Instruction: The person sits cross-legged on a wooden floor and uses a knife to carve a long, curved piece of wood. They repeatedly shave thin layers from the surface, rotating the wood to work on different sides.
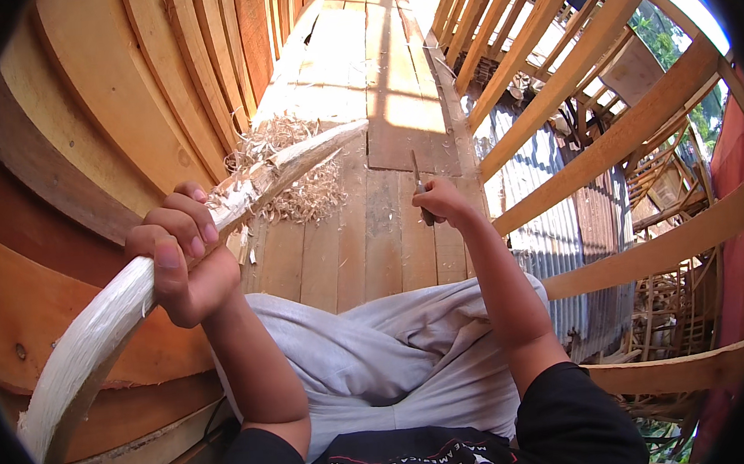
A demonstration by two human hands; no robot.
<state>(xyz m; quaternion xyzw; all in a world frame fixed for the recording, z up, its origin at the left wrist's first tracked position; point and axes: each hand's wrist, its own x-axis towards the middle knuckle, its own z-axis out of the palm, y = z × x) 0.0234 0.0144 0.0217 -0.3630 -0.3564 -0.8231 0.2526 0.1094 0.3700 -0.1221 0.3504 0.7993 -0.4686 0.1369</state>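
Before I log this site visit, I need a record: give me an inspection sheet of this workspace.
Surface: plank floor, boards bare beyond the chips.
Job's things: long pale peeled stick, gripped mid-length by the left hand; knife, blade up, in the right hand.
Clutter: wood shavings piled under the stick's tip.
Grippers: both hands closed on their tools.
Cables: nothing seen.
Surroundings: curved plank wall left; timber railing and corrugated sheet right.
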